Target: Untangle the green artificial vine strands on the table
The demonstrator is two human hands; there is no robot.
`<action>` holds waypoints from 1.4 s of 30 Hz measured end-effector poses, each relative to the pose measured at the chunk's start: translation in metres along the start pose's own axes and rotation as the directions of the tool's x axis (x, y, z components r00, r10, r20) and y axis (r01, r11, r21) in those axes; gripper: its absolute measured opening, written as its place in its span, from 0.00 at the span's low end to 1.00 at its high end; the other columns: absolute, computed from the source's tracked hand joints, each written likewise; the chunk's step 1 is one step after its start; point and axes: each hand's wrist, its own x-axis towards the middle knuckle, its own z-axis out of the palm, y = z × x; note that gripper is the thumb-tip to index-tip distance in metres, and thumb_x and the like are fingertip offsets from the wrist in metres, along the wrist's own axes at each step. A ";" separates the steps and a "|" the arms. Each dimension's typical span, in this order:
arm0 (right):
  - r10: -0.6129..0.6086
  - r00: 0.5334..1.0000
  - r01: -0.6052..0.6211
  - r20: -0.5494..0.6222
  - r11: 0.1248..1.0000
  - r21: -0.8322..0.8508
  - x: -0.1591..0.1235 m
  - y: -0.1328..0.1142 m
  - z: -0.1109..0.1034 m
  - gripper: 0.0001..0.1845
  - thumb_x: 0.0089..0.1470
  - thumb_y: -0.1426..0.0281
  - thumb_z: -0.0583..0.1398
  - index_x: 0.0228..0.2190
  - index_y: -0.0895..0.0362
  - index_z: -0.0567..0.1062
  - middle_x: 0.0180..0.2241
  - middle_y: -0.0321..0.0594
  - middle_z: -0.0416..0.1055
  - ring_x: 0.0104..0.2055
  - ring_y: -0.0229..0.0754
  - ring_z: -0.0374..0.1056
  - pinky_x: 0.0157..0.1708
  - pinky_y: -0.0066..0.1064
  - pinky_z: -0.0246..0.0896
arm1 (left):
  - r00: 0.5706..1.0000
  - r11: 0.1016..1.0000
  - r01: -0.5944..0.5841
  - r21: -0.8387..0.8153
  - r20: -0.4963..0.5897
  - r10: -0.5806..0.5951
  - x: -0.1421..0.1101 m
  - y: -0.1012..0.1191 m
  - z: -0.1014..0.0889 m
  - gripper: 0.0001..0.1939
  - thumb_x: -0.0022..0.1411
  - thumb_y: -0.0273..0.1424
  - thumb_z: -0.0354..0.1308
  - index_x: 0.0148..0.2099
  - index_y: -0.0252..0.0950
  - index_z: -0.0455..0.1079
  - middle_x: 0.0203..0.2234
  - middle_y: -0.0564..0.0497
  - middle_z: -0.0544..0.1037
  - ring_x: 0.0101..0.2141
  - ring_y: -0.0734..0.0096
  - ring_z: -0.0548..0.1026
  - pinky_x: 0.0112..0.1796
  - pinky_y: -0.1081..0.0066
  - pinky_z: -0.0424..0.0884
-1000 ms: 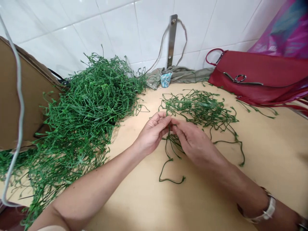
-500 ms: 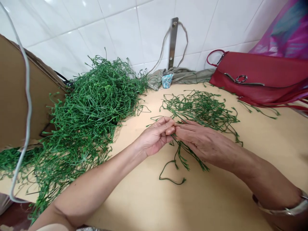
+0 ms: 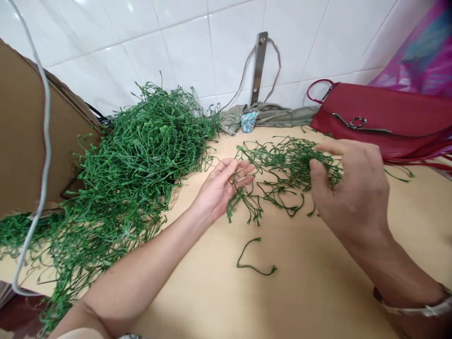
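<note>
Two bare hands at our table (image 3: 300, 296). Our left hand (image 3: 215, 193) pinches a small bunch (image 3: 252, 203) of green stems between thumb and fingers, other fingers spread. Our right hand (image 3: 356, 193), thumb and fingers parted, hovers at the right edge of the loose pile (image 3: 293, 157). We note one lone stem (image 3: 240, 265) nearer us, a big heap (image 3: 155, 136) on the left.

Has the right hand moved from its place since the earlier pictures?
Yes. The right hand has moved rightward, away from the left hand and closer to the red handbag.
</note>
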 end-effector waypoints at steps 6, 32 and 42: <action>-0.061 0.958 -0.002 0.282 0.976 0.217 -0.020 -0.053 0.013 0.06 0.61 0.64 0.61 0.38 0.53 0.76 0.35 0.43 0.77 0.40 0.50 0.73 0.43 0.44 0.67 | 0.989 0.995 -0.050 0.089 0.143 0.037 -0.013 -0.008 0.008 0.13 0.58 0.35 0.70 0.34 0.36 0.70 0.39 0.51 0.81 0.44 0.70 0.78 0.51 0.65 0.71; 0.212 0.413 -0.833 0.885 0.481 0.274 0.022 -0.022 -0.001 0.20 0.40 0.53 0.72 0.26 0.56 0.80 0.24 0.38 0.75 0.25 0.38 0.65 0.24 0.31 0.57 | 0.942 0.630 -0.185 0.755 0.319 -0.106 -0.011 -0.004 -0.008 0.15 0.67 0.44 0.55 0.35 0.37 0.67 0.25 0.56 0.67 0.23 0.80 0.62 0.22 0.78 0.58; 0.285 0.553 -0.801 0.783 0.439 0.406 0.001 -0.019 0.014 0.12 0.44 0.61 0.68 0.27 0.54 0.75 0.26 0.35 0.74 0.30 0.41 0.70 0.33 0.35 0.65 | 0.925 0.736 -0.176 0.654 0.366 -0.103 -0.009 -0.012 -0.009 0.14 0.66 0.41 0.57 0.34 0.36 0.66 0.25 0.55 0.70 0.27 0.76 0.70 0.32 0.74 0.65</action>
